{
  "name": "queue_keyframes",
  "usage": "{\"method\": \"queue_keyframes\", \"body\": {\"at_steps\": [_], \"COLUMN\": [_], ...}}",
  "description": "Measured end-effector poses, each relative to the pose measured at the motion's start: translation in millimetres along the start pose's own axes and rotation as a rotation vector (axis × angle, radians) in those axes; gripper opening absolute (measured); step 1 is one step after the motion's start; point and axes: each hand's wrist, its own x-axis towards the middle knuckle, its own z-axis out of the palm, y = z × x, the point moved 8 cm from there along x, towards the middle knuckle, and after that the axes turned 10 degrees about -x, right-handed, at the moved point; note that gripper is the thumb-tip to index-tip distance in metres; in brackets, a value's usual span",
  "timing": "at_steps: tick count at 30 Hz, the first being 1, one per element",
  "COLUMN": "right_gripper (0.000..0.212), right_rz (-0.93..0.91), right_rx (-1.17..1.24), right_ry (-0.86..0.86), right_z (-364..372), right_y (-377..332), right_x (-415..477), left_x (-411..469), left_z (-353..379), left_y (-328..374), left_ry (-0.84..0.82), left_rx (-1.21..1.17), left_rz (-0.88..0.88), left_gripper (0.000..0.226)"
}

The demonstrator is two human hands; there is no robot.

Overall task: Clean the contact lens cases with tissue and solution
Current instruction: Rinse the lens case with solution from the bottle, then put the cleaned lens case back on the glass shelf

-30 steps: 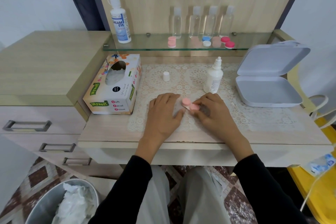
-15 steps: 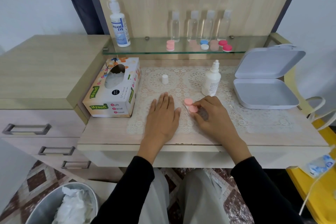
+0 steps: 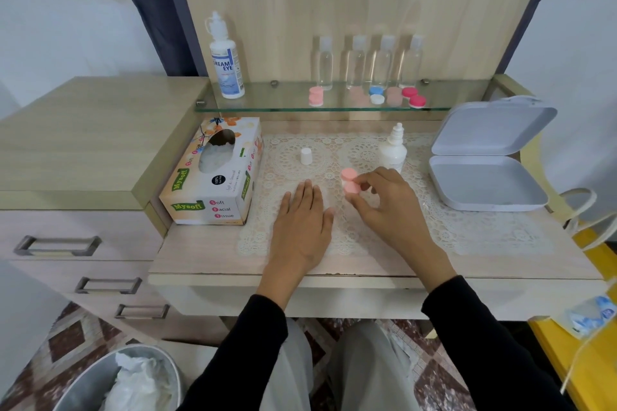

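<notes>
Seemingly midway: on the table point(image 3: 500, 264), the tissue box point(image 3: 213, 177) stands at the left edge and the uncapped solution bottle point(image 3: 394, 150) near the back. The left hand point(image 3: 300, 223) lies flat, fingers straight. The right hand point(image 3: 390, 207) pinches the closed pink lens case point(image 3: 350, 182) mid-table, lifted off the mat point(image 3: 467, 227) it touched earlier. More cases point(image 3: 414, 97) wait on the shelf point(image 3: 283, 100).

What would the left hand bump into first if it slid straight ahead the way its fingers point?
Probably the small white cap standing on the lace mat ahead of the left hand; nothing else shows between them, though depth is hard to judge.
</notes>
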Motion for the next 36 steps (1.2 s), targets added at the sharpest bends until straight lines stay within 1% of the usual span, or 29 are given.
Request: {"method": "queue_keyframes", "body": {"at_steps": [2,5,7,9,11,15,20,26,31,36], "right_gripper": [0.021,0.021,0.021,0.022,0.022,0.021,0.024,0.024,0.024,0.033], "right_rz": [-0.004,-0.008,-0.006,-0.006,0.005,0.073,0.13,0.175,0.177,0.165], "right_rx": [-0.014,-0.058,-0.095,-0.153,-0.195,-0.29,-0.368,-0.456,-0.522,-0.532], "right_ry": [0.036,0.091,0.13,0.15,0.136,0.076,-0.04,-0.119,-0.125,-0.143], "right_z": [-8,-21,-29,-34,-35,-27,-7,9,15,12], "right_y": [-7,-17,-21,-24,-24,-18,-10,-7,-2,2], "right_x": [16,45,65,85,106,142,172,184,182,181], "left_x": [1,2,2,1,1,1,1,1,1,1], "left_z": [2,2,2,1,1,0,-2,-4,-6,-6], "left_y": [-1,0,0,0,0,0,0,0,1,1], "left_ry": [-0.001,0.018,0.025,0.031,0.032,0.045,0.053,0.063,0.07,0.08], "left_rx": [0.007,0.013,0.012,0.002,-0.002,0.0,-0.039,-0.046,-0.06,-0.072], "left_rz": [0.003,0.011,0.012,0.012,0.011,0.008,0.01,0.009,0.009,0.019], "left_gripper": [0.06,0.083,0.089,0.089,0.089,0.088,0.088,0.089,0.09,0.088]}}
